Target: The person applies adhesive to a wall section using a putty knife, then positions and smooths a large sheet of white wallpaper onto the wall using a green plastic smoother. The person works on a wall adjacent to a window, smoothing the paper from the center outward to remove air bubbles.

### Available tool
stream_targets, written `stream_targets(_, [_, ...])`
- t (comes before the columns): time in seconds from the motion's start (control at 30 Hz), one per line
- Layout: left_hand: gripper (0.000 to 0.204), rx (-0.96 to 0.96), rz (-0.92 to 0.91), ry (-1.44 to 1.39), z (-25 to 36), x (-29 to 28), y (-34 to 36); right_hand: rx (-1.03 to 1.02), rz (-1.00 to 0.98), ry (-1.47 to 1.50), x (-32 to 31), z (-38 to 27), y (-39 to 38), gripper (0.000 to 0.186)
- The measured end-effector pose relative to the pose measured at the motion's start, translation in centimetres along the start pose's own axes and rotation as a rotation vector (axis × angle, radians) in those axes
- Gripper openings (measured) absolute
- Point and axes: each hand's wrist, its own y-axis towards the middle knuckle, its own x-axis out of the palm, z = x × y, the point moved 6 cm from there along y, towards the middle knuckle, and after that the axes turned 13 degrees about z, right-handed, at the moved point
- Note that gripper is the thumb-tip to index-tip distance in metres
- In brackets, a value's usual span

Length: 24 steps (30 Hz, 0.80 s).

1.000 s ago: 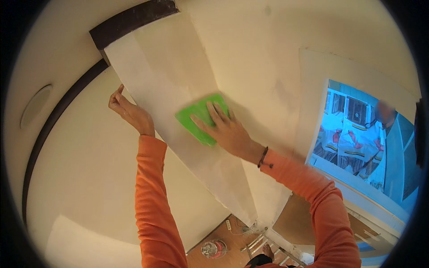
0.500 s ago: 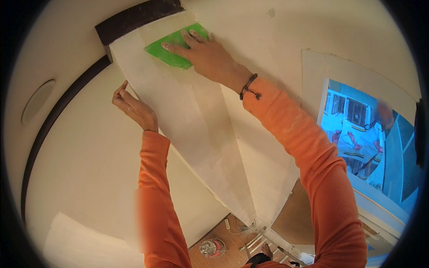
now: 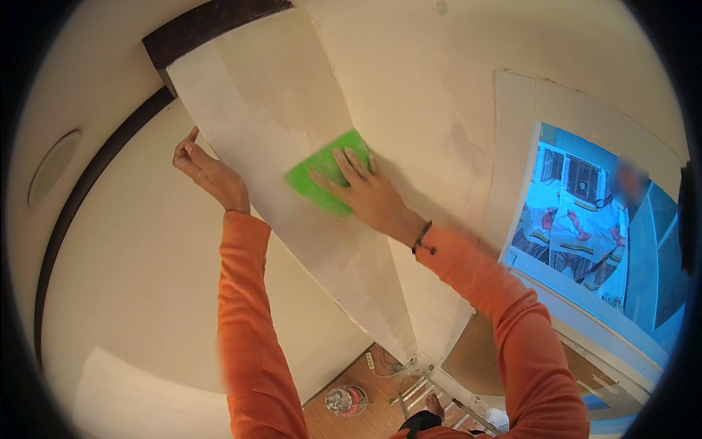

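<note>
A bright green flat plastic spreader [image 3: 322, 172] lies against a long, pale, plastered wall strip [image 3: 256, 110]. My right hand [image 3: 369, 194] is closed on it, with fingers spread over its face and pressing it to the strip. Whitish dust coats those fingertips. At the strip's left edge, my left hand [image 3: 212, 175] is raised with its fingers bent and drawn together. Its fingertips are beside that edge; whether they pinch anything is hidden. Patches of darker, damp-looking plaster show along the strip.
A dark brown trim [image 3: 212, 29] caps the strip's upper end. Far below are a bucket [image 3: 346, 400], a power strip [image 3: 371, 362] and a metal ladder [image 3: 417, 391] with a bare foot on it. To the right, a window opening [image 3: 574, 212] shows bluish light and a person beyond.
My right hand has drawn the green spreader down and slightly right along the strip. The left hand stays near the strip's edge, almost unmoved.
</note>
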Motion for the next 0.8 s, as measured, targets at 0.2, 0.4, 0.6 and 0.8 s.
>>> stream_targets(0.2, [0.027,0.008,-0.003,0.004,0.1,-0.2,-0.3,-0.016,-0.26,0.054,0.2,-2.4,-7.4,0.07])
stream_targets(0.4, [0.029,0.004,0.007,0.004,0.2,-0.3,0.2,0.014,0.073,0.059,-4.3,-0.6,2.5,0.07])
stream_targets(0.6, [0.03,0.044,0.003,0.023,0.1,0.0,-0.1,-0.015,0.222,0.0,-4.0,4.0,12.3,0.076])
stream_targets(0.8, [0.029,0.057,-0.013,0.012,0.1,-0.4,0.1,-0.032,0.168,-0.029,-2.7,3.1,10.2,0.075])
